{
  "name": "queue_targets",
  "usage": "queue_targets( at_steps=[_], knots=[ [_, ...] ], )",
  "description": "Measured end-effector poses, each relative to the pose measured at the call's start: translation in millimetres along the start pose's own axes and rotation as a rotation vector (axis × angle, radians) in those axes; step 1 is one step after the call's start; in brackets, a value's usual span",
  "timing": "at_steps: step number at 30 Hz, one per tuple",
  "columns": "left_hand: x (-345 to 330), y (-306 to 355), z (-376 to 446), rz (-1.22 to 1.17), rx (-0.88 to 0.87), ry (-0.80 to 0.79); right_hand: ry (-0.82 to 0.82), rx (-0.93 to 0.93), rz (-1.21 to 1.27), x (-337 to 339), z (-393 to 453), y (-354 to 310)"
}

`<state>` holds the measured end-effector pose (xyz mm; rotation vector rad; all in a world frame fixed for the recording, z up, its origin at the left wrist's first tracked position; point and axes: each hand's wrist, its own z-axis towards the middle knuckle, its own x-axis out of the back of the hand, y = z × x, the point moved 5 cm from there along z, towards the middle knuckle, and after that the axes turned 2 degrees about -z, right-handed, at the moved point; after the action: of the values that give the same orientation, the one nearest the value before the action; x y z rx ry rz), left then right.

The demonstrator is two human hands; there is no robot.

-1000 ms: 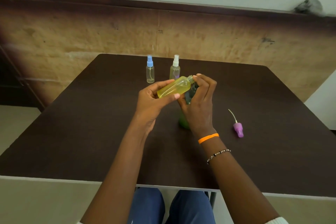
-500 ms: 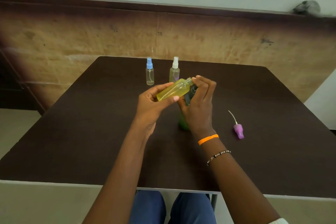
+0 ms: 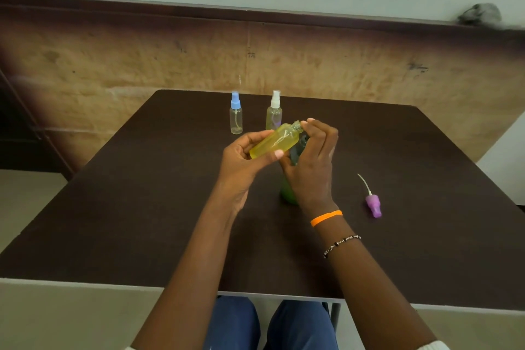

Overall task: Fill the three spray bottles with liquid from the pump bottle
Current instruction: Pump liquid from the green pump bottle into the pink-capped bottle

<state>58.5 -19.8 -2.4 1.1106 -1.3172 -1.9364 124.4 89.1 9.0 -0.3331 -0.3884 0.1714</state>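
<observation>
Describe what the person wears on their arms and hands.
Both forearms are bare. The right wrist carries an orange band and, further up the forearm, a dark-and-light beaded bracelet. A white sleeve edge shows near the elbow. No rings or gloves are visible.

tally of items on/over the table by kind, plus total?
Spray bottles: 3 (blue-capped bottle, white-capped bottle, uncapped yellow bottle held tilted in the left hand)
Pump bottles: 1 (green pump bottle, mostly hidden behind the right hand)
Loose spray caps: 1 (purple spray cap)
Total: 5
</observation>
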Motion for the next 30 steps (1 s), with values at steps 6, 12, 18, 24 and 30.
queue_targets(
  at_steps=[6,12,18,24,30],
  knots=[
    [1.4,-4.8,1.8,0.020,0.010,-0.013,0.008,-0.029,0.042,-2.1,0.9,4.3],
    [-0.8,-0.9,3.2,0.081,0.015,-0.024,0.007,-0.018,0.051,-2.5,1.1,6.0],
    [-1.3,-2.5,1.1,0.054,0.006,-0.015,0.018,0.002,0.033,-1.2,1.1,3.6],
    [-1.3,-4.1,-1.5,0.037,-0.002,-0.007,0.028,-0.002,0.051,-1.4,1.7,3.2],
    [-1.4,-5.2,-4.1,0.019,0.001,0.006,-0.014,-0.003,0.034,-2.2,0.1,4.6]
  ],
)
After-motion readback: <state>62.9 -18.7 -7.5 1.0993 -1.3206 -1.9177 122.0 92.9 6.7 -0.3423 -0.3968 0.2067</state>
